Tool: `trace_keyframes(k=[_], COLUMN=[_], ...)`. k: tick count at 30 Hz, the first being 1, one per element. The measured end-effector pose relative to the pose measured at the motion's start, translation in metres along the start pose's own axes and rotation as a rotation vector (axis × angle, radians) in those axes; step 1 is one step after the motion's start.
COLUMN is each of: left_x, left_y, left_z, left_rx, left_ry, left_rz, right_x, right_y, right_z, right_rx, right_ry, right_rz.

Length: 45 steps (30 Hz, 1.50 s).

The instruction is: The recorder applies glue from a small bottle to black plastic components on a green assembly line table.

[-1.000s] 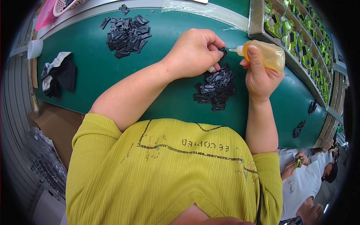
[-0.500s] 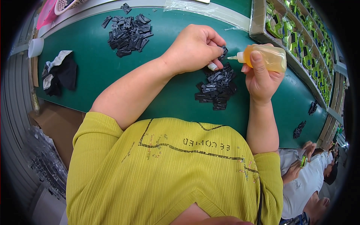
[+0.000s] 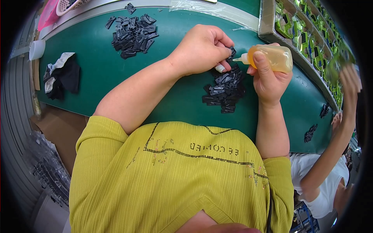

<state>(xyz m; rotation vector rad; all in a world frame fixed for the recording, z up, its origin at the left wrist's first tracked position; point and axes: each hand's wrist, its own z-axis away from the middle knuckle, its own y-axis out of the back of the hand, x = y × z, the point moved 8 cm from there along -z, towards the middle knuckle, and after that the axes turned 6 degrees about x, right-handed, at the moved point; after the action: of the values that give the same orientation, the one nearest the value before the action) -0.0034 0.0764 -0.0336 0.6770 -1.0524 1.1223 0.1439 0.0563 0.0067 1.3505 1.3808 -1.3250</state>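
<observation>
My left hand (image 3: pixel 207 47) pinches a small black plastic part (image 3: pixel 232 52) between thumb and fingers. One of its fingers has a white wrap on the tip. Closed around a clear squeeze bottle (image 3: pixel 278 58) of amber liquid is my right hand (image 3: pixel 270 79). The bottle lies on its side in the air, its thin nozzle pointing left, close to the black part. Whether the nozzle touches the part I cannot tell. Just below both hands, a pile of black plastic parts (image 3: pixel 225 91) rests on the green table (image 3: pixel 175 101).
Another heap of black parts (image 3: pixel 134 35) lies far left. A dark and white cloth (image 3: pixel 64 75) and a white cup (image 3: pixel 37 49) sit at the left edge. At right stands a divided carton (image 3: pixel 268 23) of green pieces; a co-worker's raised arm (image 3: pixel 330 151) reaches toward it.
My right hand has shifted the bottle slightly left, bringing the nozzle nearer the black part. My left hand stays about still. The co-worker's arm has swung up toward the carton.
</observation>
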Motion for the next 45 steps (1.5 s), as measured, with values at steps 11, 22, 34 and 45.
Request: trace_keyframes(k=[11, 22, 34, 45], left_x=[-0.005, -0.005, 0.001, 0.005], left_y=[0.002, -0.004, -0.003, -0.005], left_z=[-0.003, 0.002, 0.003, 0.001], left_rx=[0.006, -0.015, -0.031, -0.017], left_ry=[0.034, 0.034, -0.03, -0.137], left_rz=[0.088, 0.093, 0.079, 0.003], right_x=[0.028, 0.037, 0.038, -0.022], right_y=[0.029, 0.03, 0.025, 0.079], right_z=[-0.019, -0.014, -0.015, 0.045], right_rx=[0.175, 0.121, 0.06, 0.223], right_ry=[-0.283, -0.475, -0.448, -0.505], right_rz=[-0.54, -0.776, -0.807, -0.8])
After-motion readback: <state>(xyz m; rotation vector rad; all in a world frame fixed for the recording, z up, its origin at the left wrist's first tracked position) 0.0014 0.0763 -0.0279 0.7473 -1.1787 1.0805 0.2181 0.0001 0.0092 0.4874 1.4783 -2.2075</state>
